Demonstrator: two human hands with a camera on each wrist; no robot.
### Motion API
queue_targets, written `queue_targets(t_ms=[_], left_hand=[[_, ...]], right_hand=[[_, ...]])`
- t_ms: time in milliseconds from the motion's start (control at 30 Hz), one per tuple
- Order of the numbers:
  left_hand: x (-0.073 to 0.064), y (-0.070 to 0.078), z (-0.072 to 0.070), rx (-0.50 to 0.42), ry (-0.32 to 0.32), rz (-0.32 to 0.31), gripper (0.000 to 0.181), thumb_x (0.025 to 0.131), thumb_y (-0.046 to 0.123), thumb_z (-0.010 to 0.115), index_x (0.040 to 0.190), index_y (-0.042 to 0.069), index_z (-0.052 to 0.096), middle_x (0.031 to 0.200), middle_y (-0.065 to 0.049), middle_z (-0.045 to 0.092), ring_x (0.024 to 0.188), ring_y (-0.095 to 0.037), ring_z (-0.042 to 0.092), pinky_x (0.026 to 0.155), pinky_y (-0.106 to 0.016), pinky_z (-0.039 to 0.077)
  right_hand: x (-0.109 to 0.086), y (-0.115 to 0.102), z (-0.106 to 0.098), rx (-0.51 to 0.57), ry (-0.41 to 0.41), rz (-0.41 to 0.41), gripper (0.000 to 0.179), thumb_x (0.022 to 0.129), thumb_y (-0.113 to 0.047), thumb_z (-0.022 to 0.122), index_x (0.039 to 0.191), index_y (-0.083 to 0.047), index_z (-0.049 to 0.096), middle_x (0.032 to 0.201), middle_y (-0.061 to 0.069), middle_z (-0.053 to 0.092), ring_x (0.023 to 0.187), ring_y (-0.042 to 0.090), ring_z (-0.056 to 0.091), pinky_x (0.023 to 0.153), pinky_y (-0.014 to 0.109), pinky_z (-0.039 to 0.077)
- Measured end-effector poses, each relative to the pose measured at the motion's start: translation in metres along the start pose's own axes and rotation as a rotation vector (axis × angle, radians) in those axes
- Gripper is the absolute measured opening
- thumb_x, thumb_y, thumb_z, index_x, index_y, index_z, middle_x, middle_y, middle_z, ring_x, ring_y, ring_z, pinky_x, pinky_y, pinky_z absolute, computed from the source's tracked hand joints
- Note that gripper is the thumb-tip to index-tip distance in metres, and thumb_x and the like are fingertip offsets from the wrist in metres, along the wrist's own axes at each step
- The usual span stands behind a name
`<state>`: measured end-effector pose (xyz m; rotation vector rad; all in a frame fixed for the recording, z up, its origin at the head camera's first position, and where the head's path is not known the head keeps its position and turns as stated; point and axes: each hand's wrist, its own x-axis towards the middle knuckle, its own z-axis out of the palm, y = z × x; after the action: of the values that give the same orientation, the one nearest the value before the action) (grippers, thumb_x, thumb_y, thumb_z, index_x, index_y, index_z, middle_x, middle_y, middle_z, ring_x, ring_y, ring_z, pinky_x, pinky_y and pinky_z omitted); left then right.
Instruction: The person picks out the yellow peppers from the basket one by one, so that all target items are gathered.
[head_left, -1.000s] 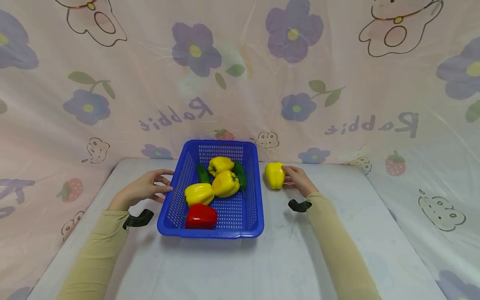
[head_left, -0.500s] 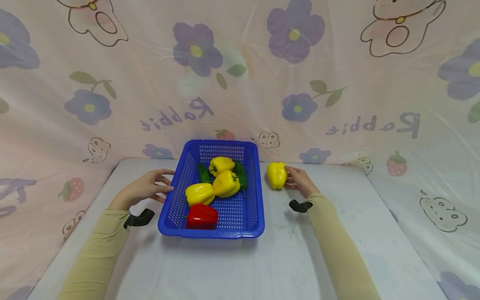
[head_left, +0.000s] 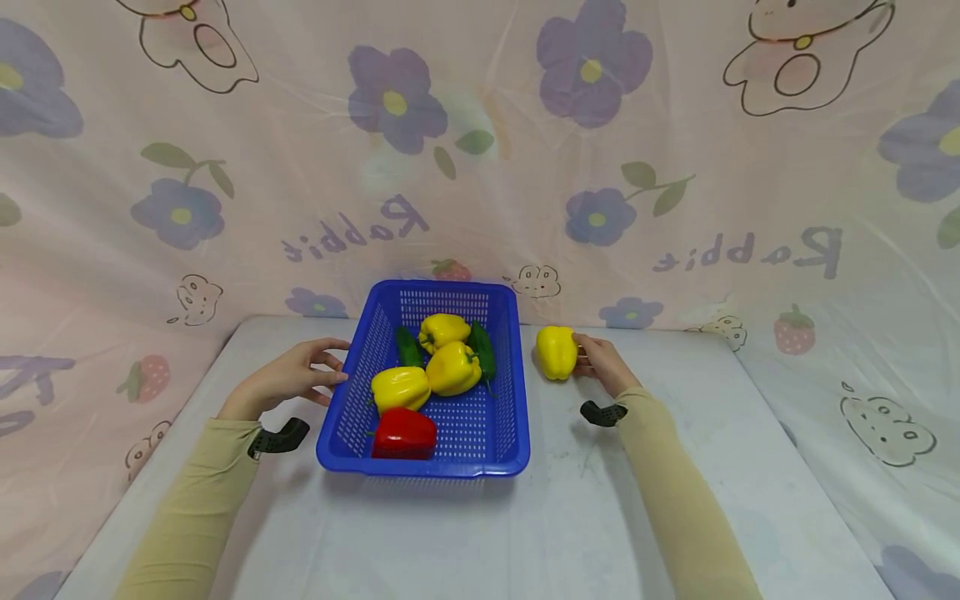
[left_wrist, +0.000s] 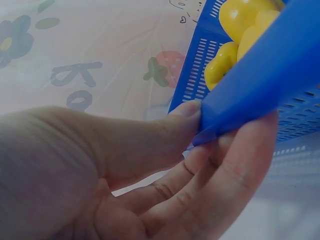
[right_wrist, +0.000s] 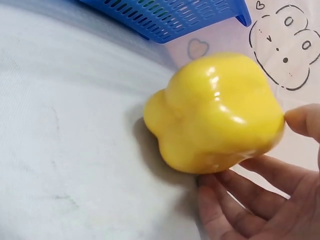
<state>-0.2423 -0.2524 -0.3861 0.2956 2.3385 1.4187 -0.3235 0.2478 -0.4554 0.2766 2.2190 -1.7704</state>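
Note:
My left hand [head_left: 288, 379] is at the left side of a blue plastic basket [head_left: 427, 467]. In the left wrist view its thumb [left_wrist: 186, 111] and fingers pinch the basket's rim from both sides. Right of the basket, a glossy yellow bell pepper [head_left: 557, 352] stands on the table near its back edge. My right hand [head_left: 603, 362] holds this pepper from its right side; the right wrist view shows the thumb [right_wrist: 302, 120] touching one side and the other fingers against its lower side, partly hidden behind it.
Inside the basket lie several yellow bell peppers [head_left: 453, 369], one red bell pepper [head_left: 405, 433] and two green peppers [head_left: 482, 350]. A patterned cloth [head_left: 495, 150] hangs directly behind the white table [head_left: 420, 542]. Each wrist wears a black camera mount [head_left: 279, 437].
The yellow bell pepper and the right hand have shifted slightly to the right, a little away from the basket. The left hand stays at the basket's rim; its contents look the same.

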Motion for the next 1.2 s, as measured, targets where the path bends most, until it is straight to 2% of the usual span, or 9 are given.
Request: queue_targets(t_ms=[400, 700, 1200], left_hand=[[0.0, -0.001, 0.0, 0.0, -0.003, 0.002, 0.065, 0.093, 0.01, 0.062, 0.145, -0.004, 0.026, 0.11, -0.025, 0.051, 0.083, -0.027, 0.064, 0.069, -0.043, 0.058], [-0.001, 0.001, 0.001, -0.009, -0.01, 0.003, 0.064, 0.094, 0.01, 0.061, 0.146, -0.004, 0.025, 0.111, -0.025, 0.051, 0.084, -0.027, 0.064, 0.07, -0.043, 0.057], [0.0, -0.001, 0.0, -0.015, -0.017, 0.009, 0.065, 0.094, 0.01, 0.061, 0.146, -0.003, 0.025, 0.111, -0.025, 0.051, 0.084, -0.027, 0.064, 0.071, -0.044, 0.057]], right_hand=[[-0.003, 0.0, -0.004, 0.034, -0.022, -0.015, 0.061, 0.101, -0.036, 0.043, 0.144, 0.007, 0.031, 0.137, 0.024, 0.04, 0.117, 0.032, 0.048, 0.102, 0.042, 0.041], [-0.009, -0.003, -0.014, 0.026, -0.04, -0.081, 0.056, 0.103, -0.031, 0.039, 0.146, 0.005, 0.029, 0.142, 0.029, 0.036, 0.125, 0.041, 0.043, 0.104, 0.046, 0.038], [-0.022, -0.036, -0.025, -0.024, -0.041, -0.175, 0.058, 0.104, -0.035, 0.038, 0.146, 0.004, 0.027, 0.143, 0.026, 0.036, 0.13, 0.042, 0.038, 0.106, 0.047, 0.035]])
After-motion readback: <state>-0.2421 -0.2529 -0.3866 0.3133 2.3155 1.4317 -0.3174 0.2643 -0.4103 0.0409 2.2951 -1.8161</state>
